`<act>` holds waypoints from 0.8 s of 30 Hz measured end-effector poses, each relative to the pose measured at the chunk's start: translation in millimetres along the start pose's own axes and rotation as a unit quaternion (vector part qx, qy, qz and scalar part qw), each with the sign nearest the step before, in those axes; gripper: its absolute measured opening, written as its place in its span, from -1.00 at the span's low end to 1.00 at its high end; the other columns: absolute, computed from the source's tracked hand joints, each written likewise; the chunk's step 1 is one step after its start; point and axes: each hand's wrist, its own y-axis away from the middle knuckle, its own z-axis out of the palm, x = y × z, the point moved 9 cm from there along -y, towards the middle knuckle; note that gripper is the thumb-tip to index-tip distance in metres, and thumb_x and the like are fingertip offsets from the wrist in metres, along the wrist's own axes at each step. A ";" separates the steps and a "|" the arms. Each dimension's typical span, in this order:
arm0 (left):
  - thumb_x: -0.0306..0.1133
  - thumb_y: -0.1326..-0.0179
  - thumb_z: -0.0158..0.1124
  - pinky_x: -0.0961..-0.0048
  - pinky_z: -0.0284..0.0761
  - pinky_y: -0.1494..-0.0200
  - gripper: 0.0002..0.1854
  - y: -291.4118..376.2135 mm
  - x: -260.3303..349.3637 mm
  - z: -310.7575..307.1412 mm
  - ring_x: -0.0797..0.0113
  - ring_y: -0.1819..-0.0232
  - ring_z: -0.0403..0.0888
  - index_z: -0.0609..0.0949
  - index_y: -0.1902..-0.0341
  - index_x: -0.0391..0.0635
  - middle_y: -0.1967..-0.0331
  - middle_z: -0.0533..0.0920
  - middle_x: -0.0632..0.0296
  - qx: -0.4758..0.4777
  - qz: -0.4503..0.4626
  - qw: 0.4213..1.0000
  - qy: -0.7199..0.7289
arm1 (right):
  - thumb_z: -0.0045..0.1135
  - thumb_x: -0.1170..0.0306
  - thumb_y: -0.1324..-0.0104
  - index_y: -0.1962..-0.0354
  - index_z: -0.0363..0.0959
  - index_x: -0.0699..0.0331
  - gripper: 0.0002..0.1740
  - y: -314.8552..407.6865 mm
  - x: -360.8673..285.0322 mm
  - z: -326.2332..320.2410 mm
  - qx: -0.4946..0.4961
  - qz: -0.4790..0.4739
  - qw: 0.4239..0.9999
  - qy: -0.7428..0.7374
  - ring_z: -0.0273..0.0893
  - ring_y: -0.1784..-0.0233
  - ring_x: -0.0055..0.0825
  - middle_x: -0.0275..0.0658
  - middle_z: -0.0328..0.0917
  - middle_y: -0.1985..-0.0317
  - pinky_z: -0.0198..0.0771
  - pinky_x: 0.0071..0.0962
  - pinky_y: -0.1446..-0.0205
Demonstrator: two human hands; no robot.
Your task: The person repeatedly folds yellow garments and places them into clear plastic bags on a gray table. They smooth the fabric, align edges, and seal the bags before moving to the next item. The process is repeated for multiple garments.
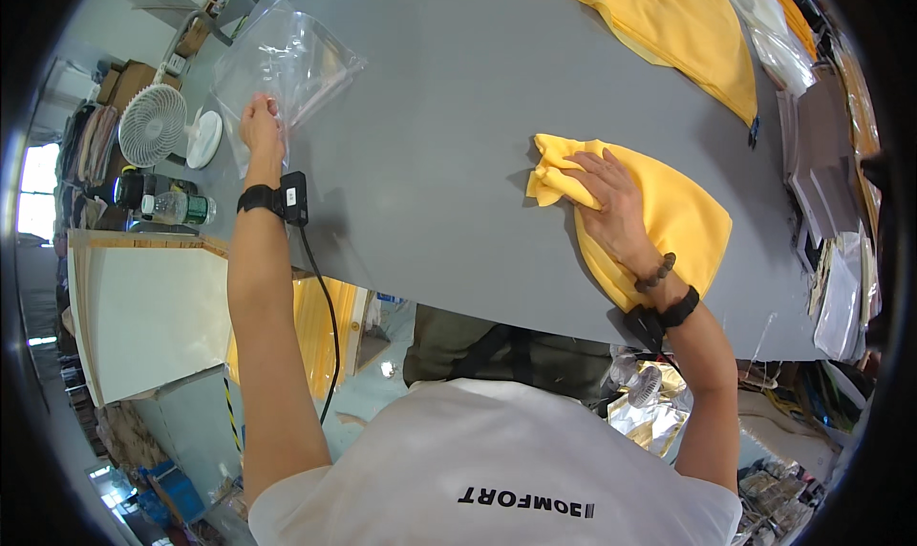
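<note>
My left hand (261, 125) is at the far left of the grey table (430, 188), with its fingers closed on the near part of a clear plastic bag (286, 51). On the right, my right hand (609, 195) lies on a folded yellow cloth (666, 209), fingers spread over its bunched left end; whether the fingertips pinch the fabric is unclear. A larger yellow cloth (645, 23) lies across the table's far side, with a small dark blue thing at its right corner.
A white fan (152, 125) and a plastic bottle (179, 208) stand at the left. Grey flat pieces (824, 159) and plastic bags (842, 302) are piled along the right edge. A white board (150, 309) lies left of my left forearm, beside a cable from my wrist device.
</note>
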 end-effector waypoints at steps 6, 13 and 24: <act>-0.22 -0.55 0.23 0.10 0.47 -0.41 -0.68 152.7 59.1 98.6 -0.09 -0.38 0.57 0.69 -0.25 0.00 -0.34 0.66 0.06 -0.241 0.384 0.845 -0.284 | 0.36 0.65 -0.15 -0.12 0.67 0.19 -0.46 0.7 0.5 -1.4 0.014 0.005 1.000 0.004 0.56 -0.39 -0.11 -0.14 0.68 -0.22 0.28 0.02 -0.63; -0.03 -0.69 -0.11 -0.10 0.03 -0.69 -0.42 266.8 65.2 132.2 -0.08 -0.72 0.12 0.31 -0.69 0.23 -0.71 0.21 0.07 -0.383 0.485 0.684 -0.388 | 0.41 0.45 -0.35 -0.13 0.68 0.18 -0.61 2.5 6.4 -6.1 0.053 0.056 0.997 0.011 0.59 -0.34 -0.12 -0.15 0.70 -0.20 0.28 0.01 -0.63; -0.06 -0.68 -0.10 -0.17 -0.05 -0.70 -0.41 99.2 47.3 83.2 -0.10 -0.74 0.05 0.29 -0.71 0.24 -0.75 0.16 0.14 -0.353 0.373 0.700 -0.496 | 0.43 0.51 -0.27 -0.12 0.67 0.18 -0.56 6.0 2.7 -4.6 0.049 0.037 0.998 0.025 0.59 -0.35 -0.16 -0.16 0.69 -0.22 0.28 0.03 -0.63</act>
